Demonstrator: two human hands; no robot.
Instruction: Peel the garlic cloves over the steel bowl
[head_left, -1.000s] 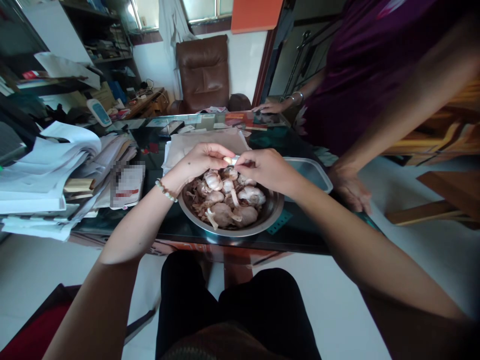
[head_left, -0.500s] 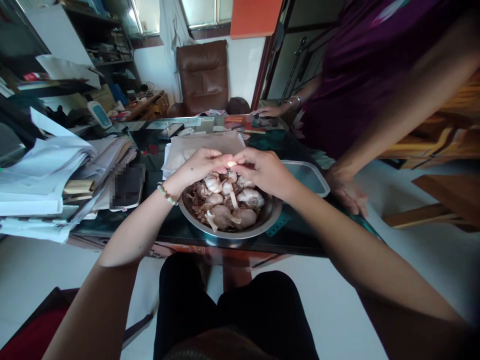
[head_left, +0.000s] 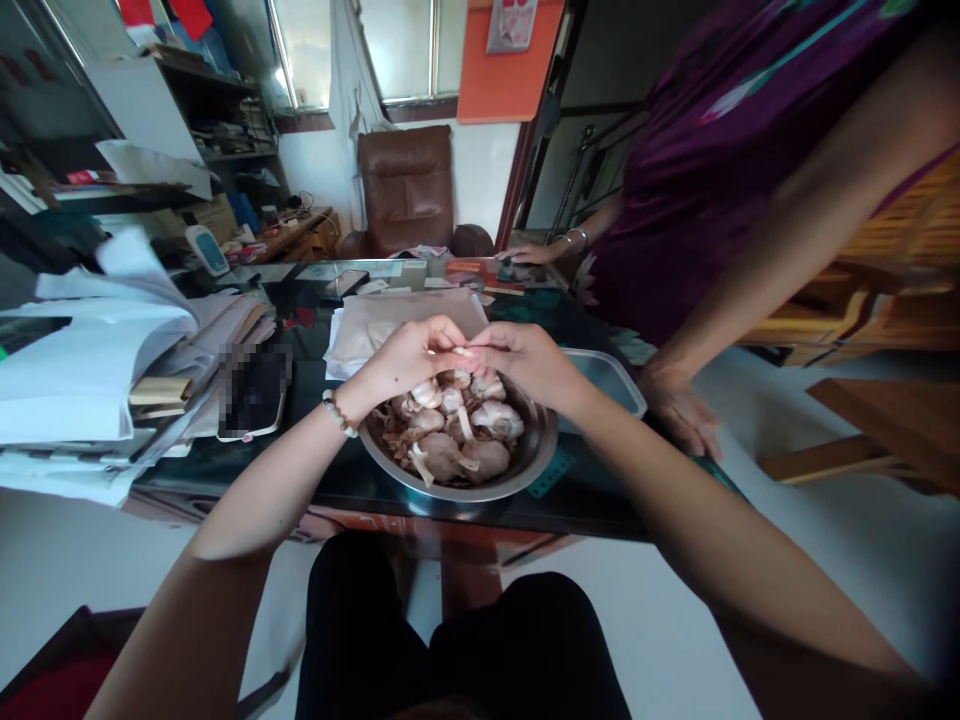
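Note:
A small pale garlic clove (head_left: 463,352) is pinched between the fingertips of my left hand (head_left: 420,355) and my right hand (head_left: 517,362). Both hands meet just above the far side of a steel bowl (head_left: 457,492). Whole garlic bulbs (head_left: 442,455), some with stalks, fill the bowl along with loose papery skins (head_left: 394,430). My fingers cover part of the clove and the bulbs at the back.
Right of the bowl lies a clear plastic container (head_left: 607,380). Beyond it a person in purple (head_left: 637,230) leans a hand (head_left: 679,410) on the desk. Paper stacks (head_left: 75,380) and a phone (head_left: 259,395) are at left; an envelope (head_left: 401,318) lies behind the bowl.
The view has tilted up slightly, so everything sits lower. My fingertips have drawn closer together around the clove, covering more of it. The bowl stays put.

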